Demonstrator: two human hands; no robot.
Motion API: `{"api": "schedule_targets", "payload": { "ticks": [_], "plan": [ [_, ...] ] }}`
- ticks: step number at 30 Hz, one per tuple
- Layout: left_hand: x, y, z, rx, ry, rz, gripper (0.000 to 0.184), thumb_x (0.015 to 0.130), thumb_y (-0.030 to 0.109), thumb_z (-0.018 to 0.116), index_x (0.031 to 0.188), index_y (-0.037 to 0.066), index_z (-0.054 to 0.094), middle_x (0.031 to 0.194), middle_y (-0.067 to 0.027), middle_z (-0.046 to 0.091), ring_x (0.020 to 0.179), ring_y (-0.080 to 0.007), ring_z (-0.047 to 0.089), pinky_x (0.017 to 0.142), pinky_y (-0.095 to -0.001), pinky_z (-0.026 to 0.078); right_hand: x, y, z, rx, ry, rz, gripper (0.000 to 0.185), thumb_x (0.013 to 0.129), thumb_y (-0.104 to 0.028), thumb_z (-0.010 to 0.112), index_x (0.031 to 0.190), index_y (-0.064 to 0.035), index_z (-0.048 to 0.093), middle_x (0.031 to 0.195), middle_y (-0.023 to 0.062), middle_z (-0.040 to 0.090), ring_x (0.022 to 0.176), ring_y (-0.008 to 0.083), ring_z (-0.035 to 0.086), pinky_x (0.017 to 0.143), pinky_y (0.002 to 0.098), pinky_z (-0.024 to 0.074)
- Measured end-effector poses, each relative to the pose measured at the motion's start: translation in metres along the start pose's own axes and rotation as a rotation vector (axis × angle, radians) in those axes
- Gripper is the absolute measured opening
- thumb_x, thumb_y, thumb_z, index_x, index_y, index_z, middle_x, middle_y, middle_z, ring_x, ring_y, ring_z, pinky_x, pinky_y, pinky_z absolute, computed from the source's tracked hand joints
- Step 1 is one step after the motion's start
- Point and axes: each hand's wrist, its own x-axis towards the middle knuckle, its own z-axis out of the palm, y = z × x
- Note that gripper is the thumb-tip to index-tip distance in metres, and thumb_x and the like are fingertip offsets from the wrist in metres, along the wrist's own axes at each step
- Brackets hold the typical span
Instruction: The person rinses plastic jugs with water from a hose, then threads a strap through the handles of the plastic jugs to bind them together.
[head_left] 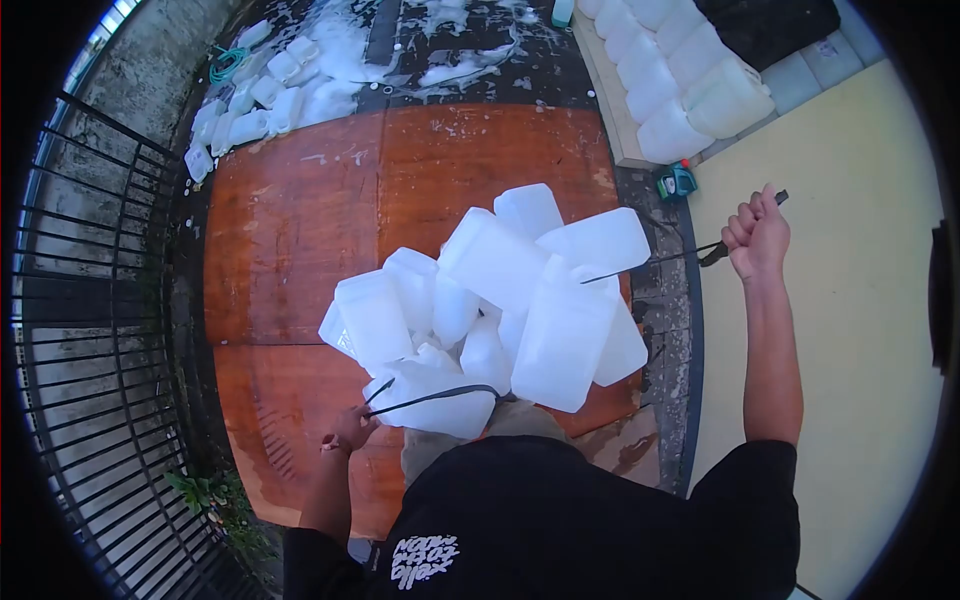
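A bundle of white plastic jerrycans (pixel 490 260) sits in front of my legs, piled at several angles. A thin black strap (pixel 440 397) passes across the nearest jerrycan and over the right side of the pile. My right hand (pixel 758 235) is raised out to the right, closed in a fist around one end of the strap, which runs taut back to the jerrycans. Low on the left, beside the nearest jerrycan, my left hand (pixel 350 428) is closed on another part of the strap. Part of the strap is hidden among the jerrycans.
Reddish-brown boards (pixel 290 220) cover the ground. More white jerrycans (pixel 268 92) lie by foam (pixel 345 50) at the far left. Stacked containers (pixel 680 75) line a ledge at far right, near a green container (pixel 677 181). A black metal fence (pixel 110 300) stands left, a pale panel (pixel 850 330) right.
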Motion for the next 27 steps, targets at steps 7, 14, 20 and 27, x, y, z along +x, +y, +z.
{"api": "schedule_targets", "payload": {
  "ticks": [7,14,20,27],
  "plan": [
    [0.043,-0.006,-0.084,0.238,0.14,-0.211,0.054,0.088,0.063,0.053,0.104,0.015,0.07,0.131,-0.0089,0.052,0.105,-0.0353,0.063,0.088,-0.0503,0.05,-0.027,-0.205,-0.161,0.167,0.295,-0.653,0.043,0.104,-0.022,0.037,0.064,-0.014,0.022,0.058,-0.0006,0.017,0.053,0.0132,0.014,0.049,0.0313,0.0156],
    [0.132,-0.043,-0.113,0.09,0.387,-0.439,0.051,0.09,0.054,0.057,0.118,0.013,0.066,0.138,-0.0142,0.048,0.119,-0.0386,0.055,0.095,-0.0507,0.048,-0.08,-0.263,-0.23,0.0,0.586,-0.748,0.042,0.103,-0.021,0.043,0.067,-0.0135,0.021,0.061,-0.0011,0.017,0.053,0.0128,0.016,0.048,0.0299,0.0188],
    [0.129,-0.018,-0.048,-0.182,0.409,-0.177,0.047,0.083,0.032,0.071,0.121,0.004,0.063,0.131,-0.0213,0.056,0.118,-0.0405,0.055,0.1,-0.0452,0.046,-0.077,-0.13,-0.161,-0.154,0.489,-0.45,0.045,0.104,-0.034,0.046,0.068,-0.0154,0.027,0.059,-0.0044,0.018,0.049,0.0086,0.013,0.044,0.0269,0.0139],
    [0.062,-0.03,0.076,-0.615,0.177,-0.142,0.043,0.087,0.024,0.069,0.122,0.0,0.061,0.114,-0.0195,0.066,0.105,-0.0284,0.064,0.091,-0.0378,0.052,-0.064,-0.023,-0.224,-0.772,0.214,-0.245,0.047,0.104,-0.044,0.042,0.068,-0.0175,0.029,0.056,-0.0075,0.024,0.044,0.004,0.019,0.039,0.0245,0.0167]
  ]
}}
